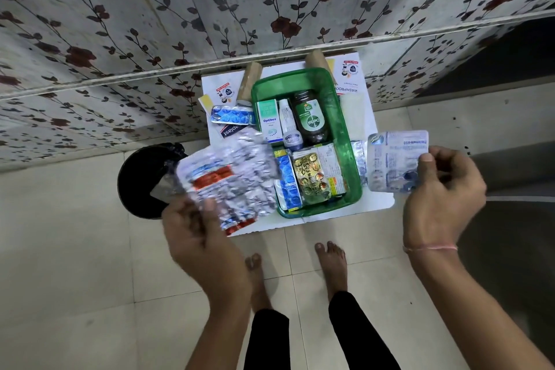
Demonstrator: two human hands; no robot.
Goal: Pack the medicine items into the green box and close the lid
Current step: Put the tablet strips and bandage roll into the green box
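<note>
with fingers of each hand clamped on blister strips (pixel 231 180), lay them flat at six o'clock in the green box (pixel 350 141), atop the packed strips.

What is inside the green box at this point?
The green box holds an Optibex carton, a white tube, a dark Dettol bottle, blue blister strips, a gold strip and a printed carton. Anything beneath them is covered.

The box (pixel 345 141) sits on the board (pixel 381 204), bottle (pixel 309 120) inside, bin (pixel 135 183) left.
</note>
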